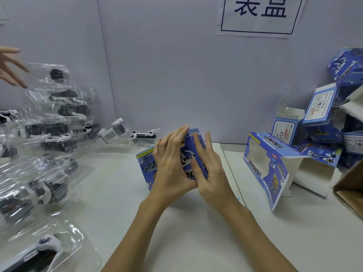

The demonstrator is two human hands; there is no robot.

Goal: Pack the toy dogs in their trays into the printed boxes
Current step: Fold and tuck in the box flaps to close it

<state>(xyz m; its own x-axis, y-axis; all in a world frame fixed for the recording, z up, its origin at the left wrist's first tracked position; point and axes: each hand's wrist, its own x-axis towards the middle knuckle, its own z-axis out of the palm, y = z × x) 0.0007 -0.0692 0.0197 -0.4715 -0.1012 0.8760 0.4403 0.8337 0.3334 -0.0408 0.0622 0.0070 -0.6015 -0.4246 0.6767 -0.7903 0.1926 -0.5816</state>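
A blue printed box (pixel 188 154) stands on the white table (pixel 196 232) at the centre, between my two hands. My left hand (pixel 172 165) lies flat against its left front face, fingers straight. My right hand (pixel 208 169) presses its right end with straight fingers, the thumb on the front. A white and black toy dog shows through the box window. Clear trays with toy dogs (pixel 51 122) are piled at the left. Another tray with a dog (pixel 45 248) lies at the near left corner.
An open blue box (pixel 269 165) lies on its side at the right, with several more printed boxes (pixel 322 118) stacked behind it. A brown carton edge (pixel 349 189) is at the far right. Another person's hand (pixel 11 65) reaches in at the upper left.
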